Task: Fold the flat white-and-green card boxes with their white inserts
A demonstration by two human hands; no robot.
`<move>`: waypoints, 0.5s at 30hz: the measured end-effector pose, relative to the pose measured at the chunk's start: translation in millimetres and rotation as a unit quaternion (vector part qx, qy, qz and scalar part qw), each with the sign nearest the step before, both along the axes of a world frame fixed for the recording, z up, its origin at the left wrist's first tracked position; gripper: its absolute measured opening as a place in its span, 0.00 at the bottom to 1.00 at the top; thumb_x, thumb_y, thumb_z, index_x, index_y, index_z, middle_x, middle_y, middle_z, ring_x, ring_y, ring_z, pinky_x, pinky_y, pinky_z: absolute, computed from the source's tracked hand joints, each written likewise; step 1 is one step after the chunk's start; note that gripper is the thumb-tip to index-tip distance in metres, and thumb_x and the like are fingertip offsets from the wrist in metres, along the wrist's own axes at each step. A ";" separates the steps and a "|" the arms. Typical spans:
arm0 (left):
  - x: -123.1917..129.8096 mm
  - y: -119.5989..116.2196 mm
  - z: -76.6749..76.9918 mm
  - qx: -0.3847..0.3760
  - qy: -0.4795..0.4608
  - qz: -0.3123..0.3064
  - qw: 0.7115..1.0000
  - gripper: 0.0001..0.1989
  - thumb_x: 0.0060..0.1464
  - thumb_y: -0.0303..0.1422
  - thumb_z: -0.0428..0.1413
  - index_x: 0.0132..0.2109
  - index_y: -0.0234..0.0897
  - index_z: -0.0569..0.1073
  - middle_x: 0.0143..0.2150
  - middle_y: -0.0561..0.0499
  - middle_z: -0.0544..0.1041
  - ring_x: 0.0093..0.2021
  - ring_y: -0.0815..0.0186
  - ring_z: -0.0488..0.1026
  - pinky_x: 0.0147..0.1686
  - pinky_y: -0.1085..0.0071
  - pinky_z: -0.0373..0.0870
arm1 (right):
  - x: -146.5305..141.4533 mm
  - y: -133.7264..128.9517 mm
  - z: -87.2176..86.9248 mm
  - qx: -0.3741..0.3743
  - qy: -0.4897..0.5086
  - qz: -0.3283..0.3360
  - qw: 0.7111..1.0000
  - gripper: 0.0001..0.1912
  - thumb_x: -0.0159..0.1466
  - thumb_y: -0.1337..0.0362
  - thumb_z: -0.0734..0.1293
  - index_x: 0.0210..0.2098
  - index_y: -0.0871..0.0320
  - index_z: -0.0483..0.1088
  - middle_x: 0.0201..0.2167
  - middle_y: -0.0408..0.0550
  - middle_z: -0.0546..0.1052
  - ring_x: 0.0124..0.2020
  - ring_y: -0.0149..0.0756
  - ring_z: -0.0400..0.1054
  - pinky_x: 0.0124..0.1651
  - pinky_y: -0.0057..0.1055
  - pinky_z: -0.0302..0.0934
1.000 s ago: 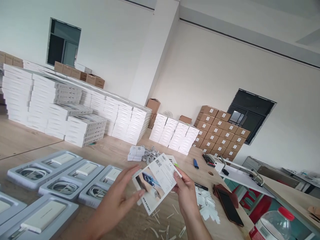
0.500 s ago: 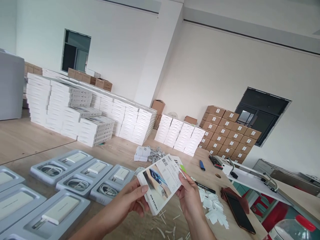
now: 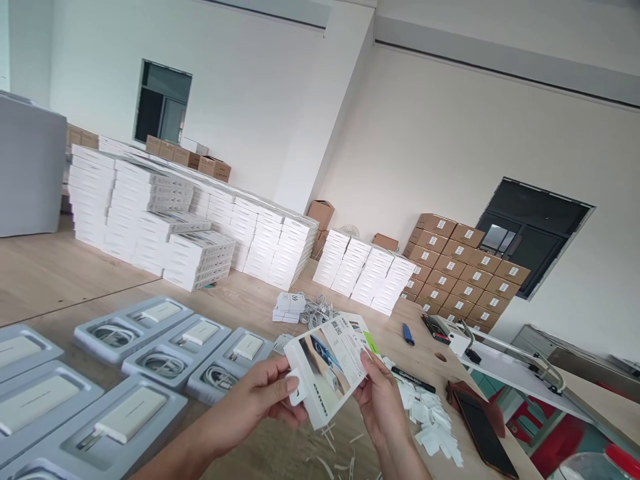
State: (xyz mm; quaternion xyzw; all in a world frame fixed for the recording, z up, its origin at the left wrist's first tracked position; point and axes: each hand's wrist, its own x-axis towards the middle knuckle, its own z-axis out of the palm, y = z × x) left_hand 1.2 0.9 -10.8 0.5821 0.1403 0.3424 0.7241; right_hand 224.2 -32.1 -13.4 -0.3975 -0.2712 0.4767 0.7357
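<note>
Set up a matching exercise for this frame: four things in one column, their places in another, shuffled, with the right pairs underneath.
Things
1. Phone
2. Marker
3. Labelled cartons
4. Printed box

Places
A. Stacked near the right-hand window
B. Between the left hand and the right hand
C. Against a reddish-brown cloth
D. At the edge of the scattered white slips

Right pairs: 1-C, 2-D, 3-A, 4-B
</note>
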 end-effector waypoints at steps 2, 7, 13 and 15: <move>2.0 1.7 -3.5 0.001 0.005 0.007 1.000 0.19 0.57 0.42 0.57 0.51 0.36 0.76 0.39 0.44 0.80 0.33 0.65 0.76 0.35 0.69 0.74 | 0.3 0.5 -0.7 0.000 0.007 0.001 1.000 0.25 0.46 0.59 0.79 0.42 0.59 0.75 0.39 0.51 0.82 0.38 0.44 0.77 0.37 0.37 0.74; 6.7 5.2 -16.0 0.037 0.047 0.144 0.988 0.32 0.56 0.45 0.56 0.65 0.41 0.61 0.52 0.39 0.76 0.46 0.56 0.76 0.43 0.61 0.73 | 4.1 0.1 2.7 0.005 0.005 -0.030 1.000 0.36 0.44 0.58 0.80 0.51 0.61 0.71 0.39 0.54 0.82 0.41 0.49 0.77 0.39 0.40 0.74; 3.8 -7.5 -18.6 0.381 0.208 0.313 0.845 0.55 0.38 0.42 0.69 0.69 0.54 0.50 0.74 0.48 0.38 0.71 0.42 0.37 0.66 0.45 0.43 | -4.4 -3.1 2.6 -0.003 0.005 -0.022 1.000 0.44 0.44 0.56 0.80 0.58 0.61 0.66 0.46 0.57 0.79 0.44 0.51 0.75 0.41 0.41 0.73; 5.4 -14.8 -14.2 0.440 0.251 0.321 0.800 0.55 0.33 0.35 0.71 0.68 0.55 0.54 0.74 0.48 0.38 0.70 0.38 0.38 0.65 0.43 0.47 | -9.4 -4.4 3.3 -0.002 0.003 -0.009 1.000 0.44 0.45 0.55 0.80 0.58 0.60 0.66 0.48 0.58 0.78 0.45 0.51 0.75 0.42 0.42 0.73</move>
